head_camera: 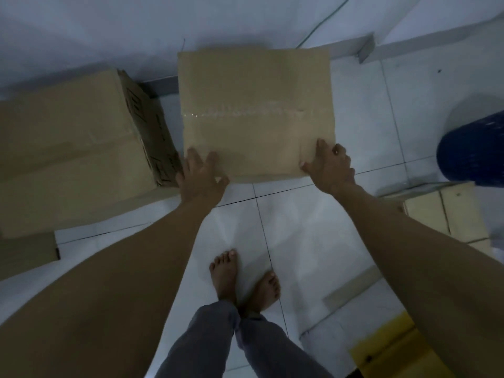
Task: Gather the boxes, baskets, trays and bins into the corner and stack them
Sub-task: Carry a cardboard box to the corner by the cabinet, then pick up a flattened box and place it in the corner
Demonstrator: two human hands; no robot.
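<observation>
The taped box (pixel 256 110) sits on the tile floor (pixel 300 227) at 12 o'clock, its far edge by the wall (pixel 109 36). The left hand (pixel 200 177) lies on its near-left corner, fingers spread and straight. The right hand (pixel 331 165) grips the near-right corner, fingers curled over the side. A bigger box (pixel 68 148) stands just beside it at 9 o'clock, and a blue bin (pixel 473 151) at 3 o'clock.

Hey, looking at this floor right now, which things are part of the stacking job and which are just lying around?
Job: taped box, with left hand and right hand on its near edge; larger box beside it; blue bin; pale box at right.
Lying about: green cable on wall; cardboard strip on floor; yellow object.
</observation>
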